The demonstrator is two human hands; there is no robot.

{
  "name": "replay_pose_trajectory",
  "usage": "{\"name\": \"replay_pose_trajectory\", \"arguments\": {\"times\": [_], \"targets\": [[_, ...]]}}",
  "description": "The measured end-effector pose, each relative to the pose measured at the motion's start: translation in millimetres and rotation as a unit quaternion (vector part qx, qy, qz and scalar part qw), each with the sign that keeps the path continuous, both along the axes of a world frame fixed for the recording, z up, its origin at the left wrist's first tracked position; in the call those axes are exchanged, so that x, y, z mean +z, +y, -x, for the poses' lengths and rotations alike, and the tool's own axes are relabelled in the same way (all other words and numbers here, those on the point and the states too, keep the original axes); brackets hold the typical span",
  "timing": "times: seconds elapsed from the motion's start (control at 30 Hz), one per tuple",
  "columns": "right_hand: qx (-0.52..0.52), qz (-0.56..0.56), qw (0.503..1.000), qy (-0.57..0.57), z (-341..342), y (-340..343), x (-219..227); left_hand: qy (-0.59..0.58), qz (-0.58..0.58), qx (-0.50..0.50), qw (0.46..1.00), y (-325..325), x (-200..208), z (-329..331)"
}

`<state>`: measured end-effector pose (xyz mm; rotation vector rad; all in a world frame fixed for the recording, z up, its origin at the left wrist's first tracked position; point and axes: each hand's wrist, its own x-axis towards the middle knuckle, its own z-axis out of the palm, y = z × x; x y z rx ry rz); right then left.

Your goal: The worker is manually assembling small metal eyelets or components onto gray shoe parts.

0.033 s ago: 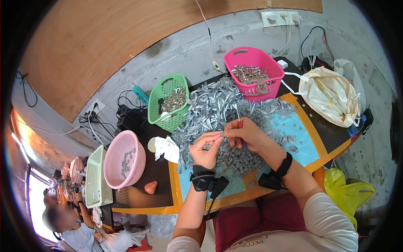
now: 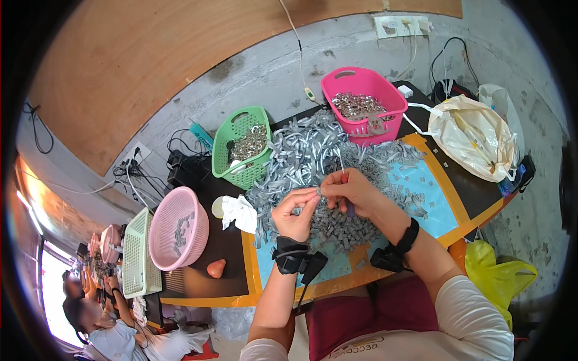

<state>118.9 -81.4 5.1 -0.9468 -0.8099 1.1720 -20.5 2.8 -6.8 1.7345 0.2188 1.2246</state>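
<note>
1. Forms a dark table (image 2: 223, 246).
2. Bears a blue sheet (image 2: 438, 210) at centre, bordered with orange tape (image 2: 442, 186).
3. Carries silvery strips (image 2: 301, 150) at far centre, small grey pieces (image 2: 343, 231) nearer.
4. Holds, far right, a bright pink basket (image 2: 370, 84); left of the strips, a green basket (image 2: 250, 171).
5. Supports, left, a pale pink basket (image 2: 168, 222), white cloth (image 2: 239, 213) and reddish lump (image 2: 216, 268).
6. Takes, right, a whitish plastic bag (image 2: 472, 138).

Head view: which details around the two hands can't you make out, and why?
Small grey piece: exact shape; too small, partly covered by the left hand and right hand (head view).
Tool: part of its handle; hidden by the right hand (head view).
Blue mat: much of it; buried under grey pieces (head view).
</note>
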Motion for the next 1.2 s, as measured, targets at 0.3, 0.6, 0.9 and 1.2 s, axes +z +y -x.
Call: {"name": "replay_pose_trajectory", "arguments": {"times": [0.3, 0.6, 0.9, 1.2], "targets": [[-0.012, -0.037, 0.999, 0.016, 9, 2, -4, 0.029, -0.068, 0.057, 0.996, 0, 6, 3], [-0.067, -0.069, 0.995, -0.003, 16, 4, -6, 0.041, -0.042, 0.037, 0.998, 3, 7, 4], [-0.065, -0.057, 0.994, -0.067, 18, -1, 2, 0.054, 0.047, -0.038, 0.997, 10, 3, 9], [-0.138, -0.138, 0.937, -0.29, 13, 5, -6, 0.061, 0.287, -0.218, 0.931, 18, -2, 10]]}}
